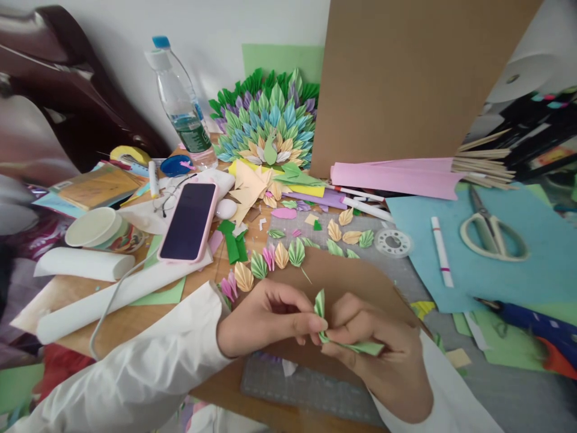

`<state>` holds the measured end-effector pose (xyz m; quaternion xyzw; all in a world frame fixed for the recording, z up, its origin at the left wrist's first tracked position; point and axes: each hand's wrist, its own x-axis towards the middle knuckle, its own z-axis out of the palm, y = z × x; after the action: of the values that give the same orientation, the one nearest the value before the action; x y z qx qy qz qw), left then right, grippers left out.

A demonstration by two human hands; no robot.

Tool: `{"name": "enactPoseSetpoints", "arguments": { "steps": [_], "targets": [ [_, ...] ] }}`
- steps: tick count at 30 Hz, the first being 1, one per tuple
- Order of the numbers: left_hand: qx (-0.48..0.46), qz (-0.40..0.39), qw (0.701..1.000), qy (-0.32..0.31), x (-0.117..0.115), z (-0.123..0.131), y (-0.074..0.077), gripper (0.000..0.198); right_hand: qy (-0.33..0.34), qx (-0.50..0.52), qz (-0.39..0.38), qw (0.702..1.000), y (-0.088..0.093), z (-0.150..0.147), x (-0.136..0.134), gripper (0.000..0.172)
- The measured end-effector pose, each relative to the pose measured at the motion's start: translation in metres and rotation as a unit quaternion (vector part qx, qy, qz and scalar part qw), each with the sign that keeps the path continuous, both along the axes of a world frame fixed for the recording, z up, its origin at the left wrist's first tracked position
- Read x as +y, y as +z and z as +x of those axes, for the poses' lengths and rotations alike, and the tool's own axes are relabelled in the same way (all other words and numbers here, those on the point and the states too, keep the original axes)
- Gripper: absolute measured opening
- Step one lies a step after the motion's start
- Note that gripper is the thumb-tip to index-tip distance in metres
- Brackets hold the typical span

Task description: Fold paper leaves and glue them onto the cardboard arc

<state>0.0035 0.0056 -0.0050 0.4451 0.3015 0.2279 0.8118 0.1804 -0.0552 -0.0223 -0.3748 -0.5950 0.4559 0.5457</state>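
Note:
Between my two hands is a pleated strip of light green paper (319, 304). My left hand (274, 322) pinches its upright folded end between thumb and fingertips. The fingers of my right hand (383, 352) close on the lower part, and a flat green tail sticks out under them. Beneath both hands lies a brown cardboard piece (360, 273) with a curved edge. Along that edge sits a row of pleated paper leaves in green, such as this green leaf (297, 252), pink and orange.
A paper peacock (270, 129) stands at the back beside a tall brown board (392, 84). At left are a phone (188, 222), a bottle (189, 114) and a paper cup (106, 231). Scissors (493, 234), a marker (442, 251) and a blue glue gun (536, 328) lie at right.

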Motion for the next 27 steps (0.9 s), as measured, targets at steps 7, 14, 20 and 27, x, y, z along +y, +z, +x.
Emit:
{"name": "enactPoseSetpoints", "arguments": {
  "steps": [7,14,20,27],
  "targets": [
    [0.011,0.073,0.997,0.012,0.000,0.000,0.004,0.032,-0.038,-0.044,-0.005,0.998,0.002,-0.001,0.000,0.018],
    [0.001,0.116,0.993,0.019,-0.002,0.001,-0.002,0.032,-0.003,-0.048,0.009,0.999,0.006,0.000,0.004,0.013],
    [0.025,0.142,0.989,-0.011,-0.004,-0.001,-0.008,0.033,0.001,-0.051,-0.009,0.999,0.002,-0.005,0.003,0.011],
    [0.022,0.134,0.990,-0.033,0.000,-0.003,-0.005,0.036,0.039,-0.017,-0.067,0.997,0.003,0.000,0.005,0.007]
  ]
}}
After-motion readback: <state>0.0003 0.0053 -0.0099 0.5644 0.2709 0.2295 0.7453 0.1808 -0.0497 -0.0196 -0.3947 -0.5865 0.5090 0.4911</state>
